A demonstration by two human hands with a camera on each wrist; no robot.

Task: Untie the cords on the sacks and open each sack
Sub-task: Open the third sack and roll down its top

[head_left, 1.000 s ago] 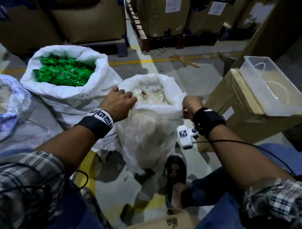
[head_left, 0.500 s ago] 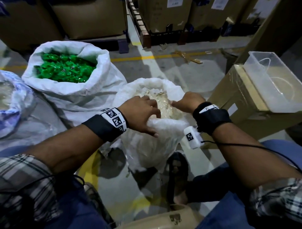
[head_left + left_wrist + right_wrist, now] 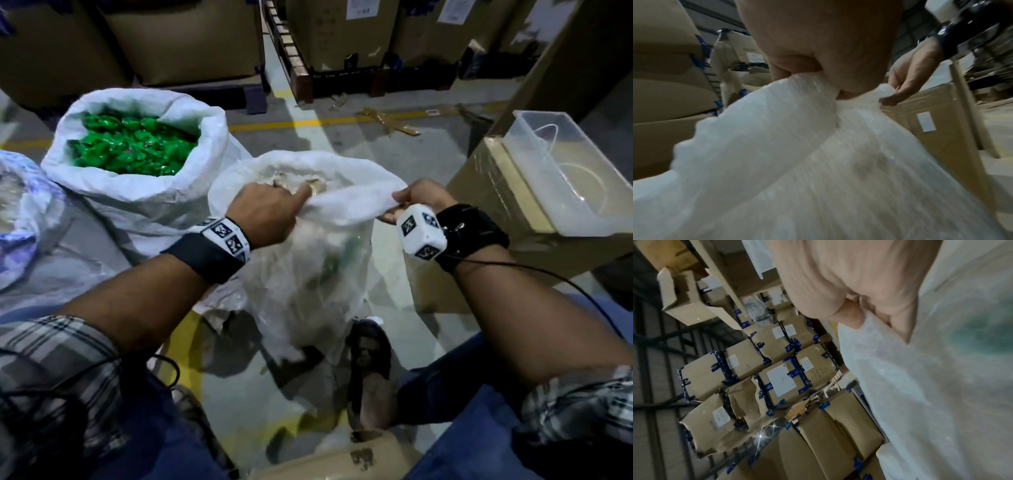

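nearest the camera sit the person's plaid sleeves and blue-clad knees, with a dark sandal (image 3: 368,370) on the floor between them. just beyond, the clear sack (image 3: 308,274) stands on the concrete floor between the knees, its mouth already loose; no cord is visible on it. the left hand (image 3: 270,214) grips the near-left part of the rim, fingers (image 3: 795,71) curled over a bunched fold of plastic. the right hand (image 3: 418,202) pinches the near-right part of the rim, its fingers (image 3: 900,91) pressed together on the film. the rim stretches taut between the two hands, and pale contents show inside.

the step in hand appears to be widening and rolling down this sack's mouth. the next move likely calls for drawing both hands apart and folding the rim outward and down, gently, since the thin film could tear or the sack could tip.

behind and to the left, a white woven sack (image 3: 144,205) stands open, its rim rolled, full of green pieces (image 3: 133,147). at the far left edge another sack (image 3: 20,219) shows partly. to the right a clear plastic tub (image 3: 565,178) rests on a cardboard box (image 3: 486,192). farther back, stacked cartons (image 3: 185,37) line the floor.
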